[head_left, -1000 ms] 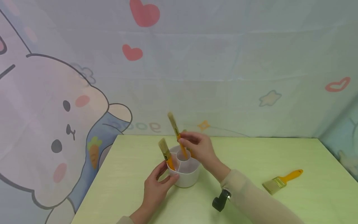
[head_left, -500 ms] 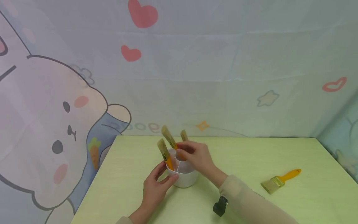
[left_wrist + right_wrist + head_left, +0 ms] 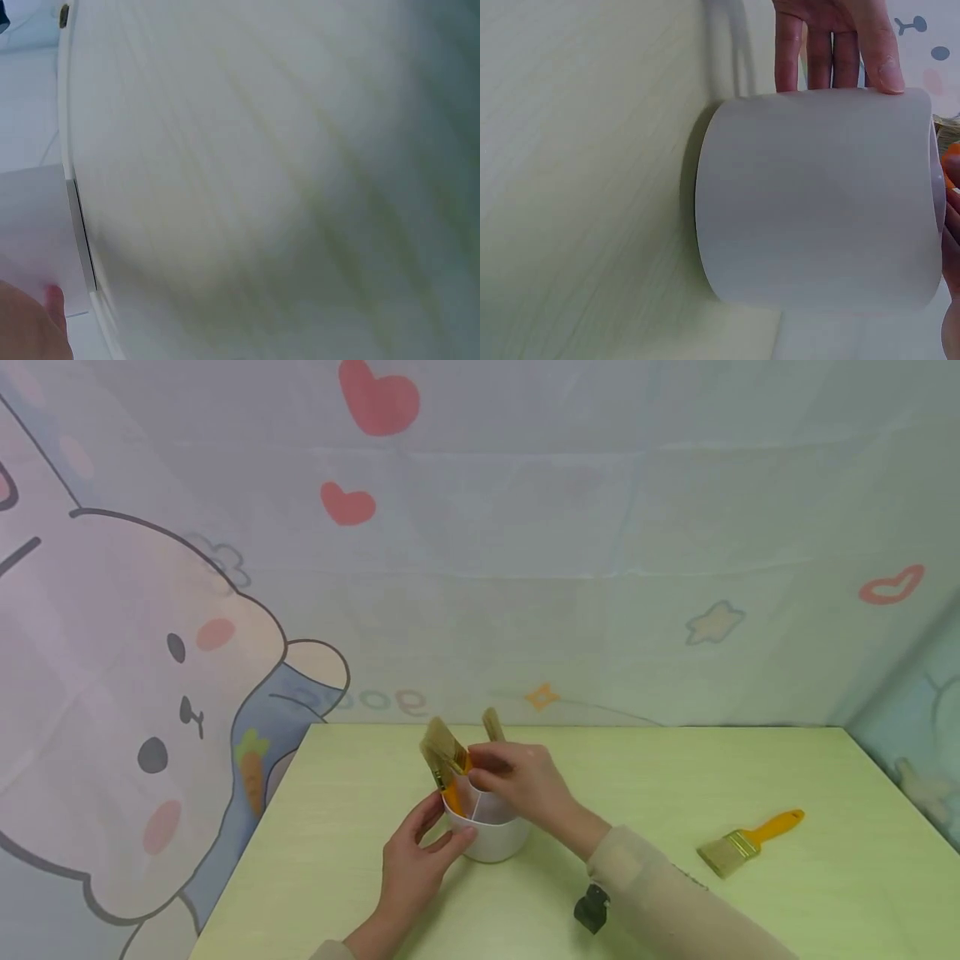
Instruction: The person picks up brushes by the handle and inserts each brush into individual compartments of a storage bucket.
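Observation:
A white round caddy (image 3: 495, 842) with inner dividers stands upright on the table. My left hand (image 3: 414, 864) grips its left side, thumb at the front; in the right wrist view that thumb (image 3: 885, 64) lies against the wall of the caddy (image 3: 817, 199). Over the rim, my right hand (image 3: 531, 787) pinches a paintbrush (image 3: 447, 745) by its orange handle, bristles up and leaning left. The handle's lower end is hidden by the fingers. Another paintbrush (image 3: 452, 797) leans in the left compartment, its bristles overlapped by the held one. A third brush (image 3: 492, 724) pokes up behind my right hand.
A wide paintbrush (image 3: 750, 842) with an orange handle lies flat on the right of the pale green table (image 3: 622, 777). Behind the table's far edge hangs a printed cloth (image 3: 525, 527). A black device (image 3: 592, 907) hangs under my right sleeve.
My right hand has lowered its paintbrush toward the caddy and tipped the bristles left, against the left brush in this view. My left hand keeps its grip on the caddy.

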Demonstrator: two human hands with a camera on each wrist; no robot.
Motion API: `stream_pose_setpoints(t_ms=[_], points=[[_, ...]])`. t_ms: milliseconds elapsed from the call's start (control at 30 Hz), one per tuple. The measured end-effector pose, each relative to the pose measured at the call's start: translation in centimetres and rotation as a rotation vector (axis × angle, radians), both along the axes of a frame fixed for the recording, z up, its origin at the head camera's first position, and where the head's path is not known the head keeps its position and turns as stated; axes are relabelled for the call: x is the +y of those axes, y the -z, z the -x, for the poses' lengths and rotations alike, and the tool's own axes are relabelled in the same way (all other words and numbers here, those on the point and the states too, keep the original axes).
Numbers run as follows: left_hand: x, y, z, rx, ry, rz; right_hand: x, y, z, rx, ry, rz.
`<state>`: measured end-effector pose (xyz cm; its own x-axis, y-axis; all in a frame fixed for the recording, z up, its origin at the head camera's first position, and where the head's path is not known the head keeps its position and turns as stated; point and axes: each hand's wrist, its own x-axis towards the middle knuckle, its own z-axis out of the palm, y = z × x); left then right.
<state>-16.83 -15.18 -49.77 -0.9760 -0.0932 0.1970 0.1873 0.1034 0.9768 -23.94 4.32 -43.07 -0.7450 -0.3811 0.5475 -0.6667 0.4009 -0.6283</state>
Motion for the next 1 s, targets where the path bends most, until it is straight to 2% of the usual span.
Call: stream_pose_setpoints(t_ms=[267, 433, 533, 667, 1000], points=[[-0.1, 0.0, 0.0, -0.001, 0.001, 0.021, 1.1, -0.8, -0.3, -0.019, -0.03, -0.042], [-0.2, -0.1, 0.0, -0.009, -0.002, 0.02, 2.6, -1.8, -1.1, -0.124, -0.087, 0.021], [-0.2, -0.1, 0.0, -0.015, 0.0, 0.021, 3.9, -2.3, -1.5, -0.219, -0.097, 0.07], [-0.2, 0.0, 0.1, -0.022, -0.009, 0.019, 5.8, -2.8, -2.0, -0.298, -0.092, 0.093], [-0.2, 0.1, 0.1, -0.017, 0.003, 0.026, 12.1, -3.5, -3.0, -0.353, -0.081, 0.03]])
